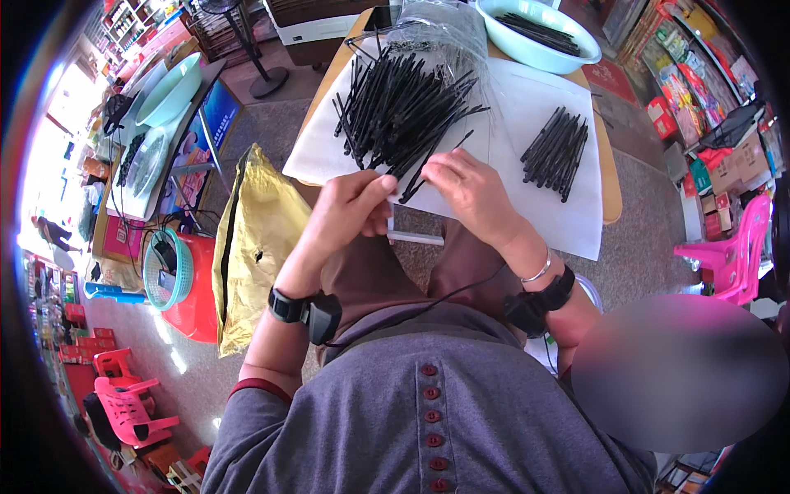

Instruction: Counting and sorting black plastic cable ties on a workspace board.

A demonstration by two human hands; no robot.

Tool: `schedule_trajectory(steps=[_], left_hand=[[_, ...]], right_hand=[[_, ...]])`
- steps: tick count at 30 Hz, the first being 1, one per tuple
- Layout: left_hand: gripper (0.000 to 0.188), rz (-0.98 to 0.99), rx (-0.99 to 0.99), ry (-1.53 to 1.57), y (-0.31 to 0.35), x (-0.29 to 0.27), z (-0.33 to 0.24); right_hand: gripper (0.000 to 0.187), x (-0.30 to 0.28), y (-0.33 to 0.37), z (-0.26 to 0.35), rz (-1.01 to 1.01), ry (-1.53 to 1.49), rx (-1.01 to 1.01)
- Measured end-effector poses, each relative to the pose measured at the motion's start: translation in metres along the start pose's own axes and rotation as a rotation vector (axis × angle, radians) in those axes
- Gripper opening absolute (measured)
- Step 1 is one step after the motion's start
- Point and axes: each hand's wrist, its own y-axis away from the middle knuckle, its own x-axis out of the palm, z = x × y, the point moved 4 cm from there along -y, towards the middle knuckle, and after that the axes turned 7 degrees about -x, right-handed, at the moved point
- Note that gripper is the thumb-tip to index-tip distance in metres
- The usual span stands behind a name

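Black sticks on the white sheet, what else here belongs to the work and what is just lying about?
In the work: big stick pile, small sorted bundle, white sheet, left hand, right hand.
Lying about: yellow bag, pink chair, floor fan.

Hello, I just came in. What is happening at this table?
A seated person works with both bare hands at the near edge of a table covered with white paper. The left hand pinches a small white piece, and the right hand takes a thin black stick from the big loose pile. A smaller, neater bunch lies to the right, and a pale green basin behind holds more sticks.
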Motion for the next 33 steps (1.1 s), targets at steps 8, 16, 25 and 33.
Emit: schedule_trajectory(steps=[8,16,25,33], left_hand=[[0.024,0.251,-0.069,0.48,-0.011,0.02,0.004],[0.025,0.103,0.04,0.457,-0.023,0.021,0.002],[0.023,0.012,0.114,0.689,-0.027,0.024,-0.008],[0.02,0.271,0.033,0.778,-0.044,0.069,-0.019]], right_hand=[[0.014,-0.012,0.02,-0.01,-0.155,-0.066,0.233],[0.015,-0.037,0.009,-0.042,-0.302,0.143,0.524],[0.022,-0.006,0.027,-0.064,0.321,0.351,0.716],[0.019,-0.027,0.045,-0.064,0.146,0.229,0.691]])
